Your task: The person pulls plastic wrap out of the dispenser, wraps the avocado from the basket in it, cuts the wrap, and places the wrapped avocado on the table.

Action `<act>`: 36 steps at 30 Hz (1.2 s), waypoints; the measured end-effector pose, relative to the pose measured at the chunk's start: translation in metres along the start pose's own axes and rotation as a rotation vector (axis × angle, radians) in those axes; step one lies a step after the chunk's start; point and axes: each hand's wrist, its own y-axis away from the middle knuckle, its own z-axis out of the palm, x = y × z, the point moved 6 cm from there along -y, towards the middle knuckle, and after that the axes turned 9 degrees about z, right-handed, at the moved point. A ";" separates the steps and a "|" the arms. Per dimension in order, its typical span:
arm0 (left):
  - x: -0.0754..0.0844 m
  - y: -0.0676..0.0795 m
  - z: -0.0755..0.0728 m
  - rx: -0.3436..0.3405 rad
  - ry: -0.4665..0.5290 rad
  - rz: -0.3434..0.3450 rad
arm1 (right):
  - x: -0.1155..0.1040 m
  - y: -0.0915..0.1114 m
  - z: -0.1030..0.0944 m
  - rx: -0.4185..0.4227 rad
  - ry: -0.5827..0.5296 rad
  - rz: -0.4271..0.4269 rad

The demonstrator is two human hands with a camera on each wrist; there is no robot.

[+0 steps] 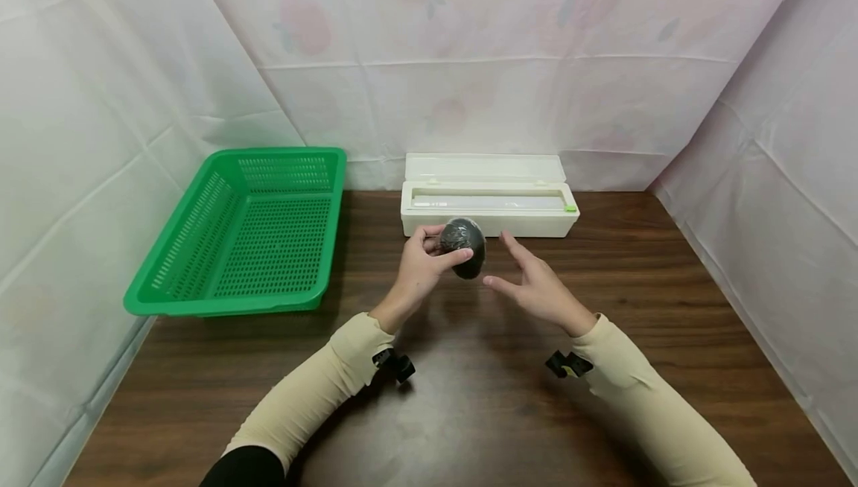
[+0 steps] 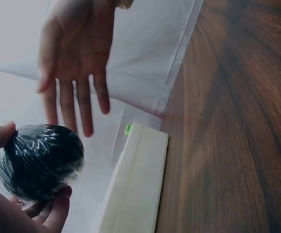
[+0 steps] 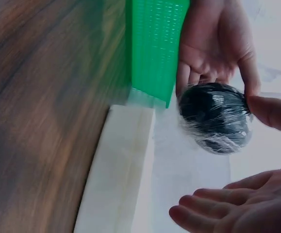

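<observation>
A dark, egg-shaped fruit that looks like an avocado (image 1: 462, 237), wrapped in shiny cling film, is held above the table. My left hand (image 1: 418, 267) grips it from the left, thumb on the near side and fingers beyond. On the other side, my right hand (image 1: 536, 290) is spread with its fingers extended and holds nothing. Its thumb tip comes close to the avocado (image 3: 215, 116) in the right wrist view; whether they touch I cannot tell. Crinkled film shows on the avocado (image 2: 41, 160) in the left wrist view.
Behind the hands stands a white cling film dispenser box (image 1: 489, 225) with its lid raised and a green slider (image 1: 570, 208) at the right end. A green plastic basket (image 1: 322, 249) is at the left of the brown wooden table (image 1: 469, 412). Pale curtains (image 1: 482, 100) surround the table.
</observation>
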 end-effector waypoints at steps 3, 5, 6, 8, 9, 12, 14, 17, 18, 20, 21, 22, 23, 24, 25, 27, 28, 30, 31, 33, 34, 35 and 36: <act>0.002 0.001 0.003 -0.041 0.023 0.022 | -0.007 0.001 0.002 -0.028 -0.025 -0.058; 0.004 0.002 0.005 -0.078 0.042 0.037 | -0.011 0.001 0.005 -0.072 -0.073 -0.081; 0.004 0.003 0.006 -0.096 0.052 0.044 | -0.011 0.001 0.006 -0.096 -0.104 -0.086; 0.005 0.004 0.008 -0.122 0.061 0.053 | -0.012 0.000 0.010 -0.147 -0.174 -0.076; 0.005 0.005 0.008 -0.126 0.063 0.055 | -0.012 0.000 0.011 -0.160 -0.198 -0.065; 0.004 0.007 0.008 -0.148 0.059 0.049 | -0.006 0.000 0.013 -0.191 -0.296 0.005; 0.004 0.008 0.009 -0.170 0.055 0.045 | -0.002 0.000 0.015 -0.211 -0.351 0.056; 0.005 0.010 0.014 -0.216 0.046 0.052 | 0.004 0.000 0.015 -0.252 -0.359 0.104; 0.006 0.010 0.017 -0.231 0.043 0.059 | 0.006 0.000 0.014 -0.261 -0.345 0.105; 0.008 0.010 0.021 -0.252 0.040 0.070 | 0.007 0.000 0.007 -0.247 -0.294 0.096; 0.009 0.010 0.022 -0.255 0.035 0.073 | 0.008 0.000 0.002 -0.218 -0.265 0.083; 0.010 0.009 0.023 -0.253 0.027 0.075 | 0.007 0.001 -0.003 -0.178 -0.235 0.063; 0.010 0.009 0.022 -0.245 0.019 0.074 | 0.007 0.002 -0.009 -0.129 -0.203 0.041; 0.009 0.009 0.022 -0.235 0.013 0.069 | 0.005 0.003 -0.014 -0.087 -0.180 0.014; 0.009 0.008 0.020 -0.226 0.006 0.064 | 0.003 0.004 -0.018 -0.050 -0.147 -0.015; 0.008 0.008 0.018 -0.225 -0.006 0.058 | -0.001 0.006 -0.020 -0.012 -0.084 -0.069; 0.008 0.008 0.018 -0.234 -0.008 0.057 | -0.003 0.007 -0.018 -0.015 -0.062 -0.089; 0.009 0.008 0.018 -0.265 -0.010 0.060 | -0.003 0.006 -0.011 -0.052 -0.035 -0.106; 0.009 0.009 0.018 -0.281 -0.012 0.060 | -0.002 0.005 -0.007 -0.080 -0.039 -0.103; 0.010 0.009 0.017 -0.300 -0.022 0.055 | 0.000 0.003 0.001 -0.118 -0.052 -0.077; 0.011 0.009 0.017 -0.300 -0.030 0.051 | 0.002 0.002 0.003 -0.122 -0.052 -0.069; 0.012 0.009 0.016 -0.297 -0.040 0.046 | 0.003 0.001 0.004 -0.114 -0.051 -0.063; 0.012 0.009 0.016 -0.288 -0.051 0.038 | 0.003 0.001 0.004 -0.096 -0.047 -0.063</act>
